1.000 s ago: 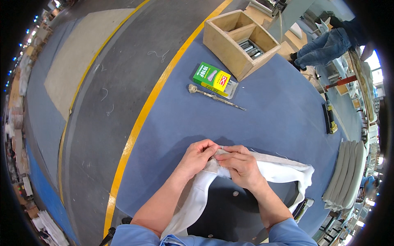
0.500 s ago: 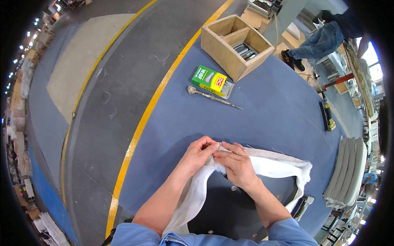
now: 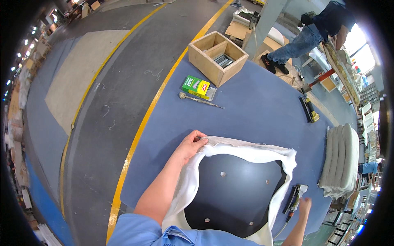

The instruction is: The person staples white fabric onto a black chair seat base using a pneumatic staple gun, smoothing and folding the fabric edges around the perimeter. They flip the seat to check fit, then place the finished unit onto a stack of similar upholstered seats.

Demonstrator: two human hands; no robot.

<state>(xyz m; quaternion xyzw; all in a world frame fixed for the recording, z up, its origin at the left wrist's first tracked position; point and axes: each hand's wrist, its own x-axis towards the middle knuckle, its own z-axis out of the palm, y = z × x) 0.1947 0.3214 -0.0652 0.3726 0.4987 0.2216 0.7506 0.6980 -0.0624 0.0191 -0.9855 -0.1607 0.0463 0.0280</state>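
A black board with round holes (image 3: 236,188) lies on the blue table in front of me, ringed by white padding (image 3: 193,182) and a light fabric edge (image 3: 250,144). My left hand (image 3: 192,145) pinches the fabric at the far left corner. To the right of the board lies a staple gun (image 3: 292,201), dark with a silver head and a hose attached. My right hand (image 3: 304,206) is just right of it, smeared by motion. Whether it touches the gun, I cannot tell.
Farther off on the table (image 3: 246,106) are a wooden box (image 3: 209,67) with metal staple strips, a green-yellow carton (image 3: 196,86) and a thin pointed tool (image 3: 201,100). Another staple gun (image 3: 310,110) and stacked cushions (image 3: 340,160) are at right. Beyond, a person (image 3: 297,43) bends over.
My right hand has left the fabric corner and moved right and nearer, beside the staple gun. My left hand still pinches the corner. More of the black board shows; the whole view has shifted.
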